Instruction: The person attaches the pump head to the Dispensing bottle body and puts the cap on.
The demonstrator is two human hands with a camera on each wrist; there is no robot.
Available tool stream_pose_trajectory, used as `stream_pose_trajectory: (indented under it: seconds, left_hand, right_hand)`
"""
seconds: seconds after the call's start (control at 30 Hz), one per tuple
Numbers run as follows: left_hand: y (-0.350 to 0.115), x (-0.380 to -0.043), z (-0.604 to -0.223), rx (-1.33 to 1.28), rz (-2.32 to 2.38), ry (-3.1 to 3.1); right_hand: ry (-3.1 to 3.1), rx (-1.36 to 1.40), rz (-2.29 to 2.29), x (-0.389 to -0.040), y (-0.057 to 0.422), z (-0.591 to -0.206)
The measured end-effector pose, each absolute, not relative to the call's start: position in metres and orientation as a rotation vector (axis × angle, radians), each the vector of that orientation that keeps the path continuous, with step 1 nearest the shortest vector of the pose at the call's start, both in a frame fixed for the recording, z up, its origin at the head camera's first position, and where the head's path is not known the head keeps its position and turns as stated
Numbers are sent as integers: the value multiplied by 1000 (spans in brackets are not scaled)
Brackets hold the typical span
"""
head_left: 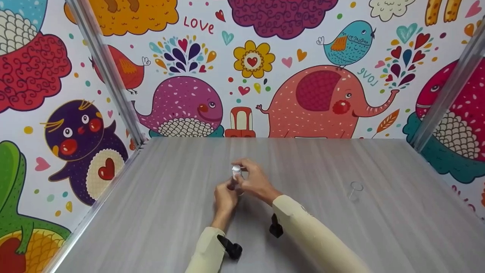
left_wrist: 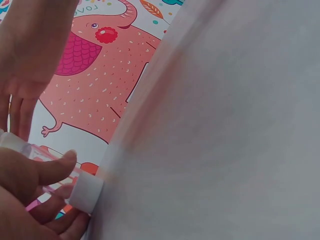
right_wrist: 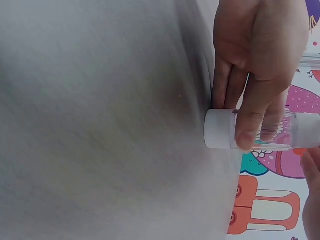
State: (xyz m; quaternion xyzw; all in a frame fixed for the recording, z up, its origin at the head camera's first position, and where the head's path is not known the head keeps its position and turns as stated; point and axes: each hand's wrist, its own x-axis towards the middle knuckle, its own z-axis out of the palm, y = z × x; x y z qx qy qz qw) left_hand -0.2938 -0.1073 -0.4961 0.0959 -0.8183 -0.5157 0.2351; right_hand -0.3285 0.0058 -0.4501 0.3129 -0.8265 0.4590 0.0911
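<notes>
A small clear bottle (right_wrist: 276, 135) with a white cap (head_left: 236, 169) and a white base (right_wrist: 219, 129) stands upright, its base at or just above the tabletop; I cannot tell whether it touches. My left hand (head_left: 226, 197) grips the clear body, thumb on one side and fingers on the other, as the left wrist view shows with the white base (left_wrist: 88, 192) below them. Around the cap, the thumb and fingers of my right hand (head_left: 257, 182) pinch from the right. Only part of the right hand (right_wrist: 313, 175) shows in the right wrist view.
On the grey wood-grain table (head_left: 170, 178), to the right, stands a small clear cup-like cylinder (head_left: 355, 190). Printed panels (head_left: 250, 94) with cartoon animals enclose the back and sides. Metal posts (head_left: 110, 76) rise at the back corners.
</notes>
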Motion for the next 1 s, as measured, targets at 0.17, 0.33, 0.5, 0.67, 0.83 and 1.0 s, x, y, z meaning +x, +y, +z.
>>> stream_pose_trajectory:
  seconds: [0.17, 0.33, 0.5, 0.67, 0.83, 1.0]
  left_hand:
    - [-108, -296, -497, 309, -1455, -2285]
    - [-109, -297, -497, 325, -1437, -2309]
    - [-109, -296, -495, 361, -1455, -2319]
    - [-108, -295, -493, 397, -1453, -2343]
    - [-108, -295, -493, 398, -1425, -2349]
    - [-107, -297, -495, 406, -1416, -2343]
  right_hand:
    - [-2446, 953, 1356, -329, 6, -451]
    - [-2472, 902, 1353, -331, 5, -450]
    - [-2447, 892, 1315, -332, 3, -451]
    - [-2437, 880, 1277, -333, 3, -453]
    - [-2464, 877, 1288, -334, 4, -451]
    - [-2511, 868, 1349, -334, 8, -451]
